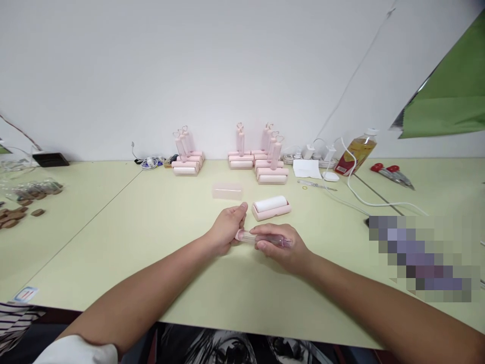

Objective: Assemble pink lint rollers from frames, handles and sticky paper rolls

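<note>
spreading wide, the pale green table (151,242) fills the view, and here's the right hand (284,247) wrapped round a see-through pinkish handle (247,237), the left hand (226,227) clasping its left end, over the table's front middle! just beyond sits the pink roller (271,206), near it a translucent cover (227,191), and, tiny, a yellow ring (304,187).

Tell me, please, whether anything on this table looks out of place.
Slightly: the nearest pink-cased roller sits askew, unlike the squared rollers behind, and one brown disc lies apart from the pile at far left. No spill shows.
</note>
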The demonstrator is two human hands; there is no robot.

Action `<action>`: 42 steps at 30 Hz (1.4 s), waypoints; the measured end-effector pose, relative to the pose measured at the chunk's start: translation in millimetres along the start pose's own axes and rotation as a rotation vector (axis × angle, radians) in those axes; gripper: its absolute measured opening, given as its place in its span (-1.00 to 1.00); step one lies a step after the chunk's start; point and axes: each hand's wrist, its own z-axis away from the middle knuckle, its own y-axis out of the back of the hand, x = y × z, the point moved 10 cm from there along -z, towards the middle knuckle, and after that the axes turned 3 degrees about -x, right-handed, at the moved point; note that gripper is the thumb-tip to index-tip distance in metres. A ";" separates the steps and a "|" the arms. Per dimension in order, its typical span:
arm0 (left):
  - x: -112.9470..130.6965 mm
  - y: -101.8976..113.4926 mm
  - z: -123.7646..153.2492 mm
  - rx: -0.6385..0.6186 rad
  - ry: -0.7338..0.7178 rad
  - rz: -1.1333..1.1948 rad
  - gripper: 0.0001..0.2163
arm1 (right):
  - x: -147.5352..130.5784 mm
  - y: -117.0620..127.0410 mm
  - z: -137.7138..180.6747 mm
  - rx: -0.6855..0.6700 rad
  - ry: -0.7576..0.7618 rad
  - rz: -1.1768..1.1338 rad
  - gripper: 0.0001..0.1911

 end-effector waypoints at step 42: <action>53.9 -17.1 21.3 0.000 -0.621 -1.248 -0.80 | 8.0 44.4 -15.5 0.183 0.015 0.279 -0.63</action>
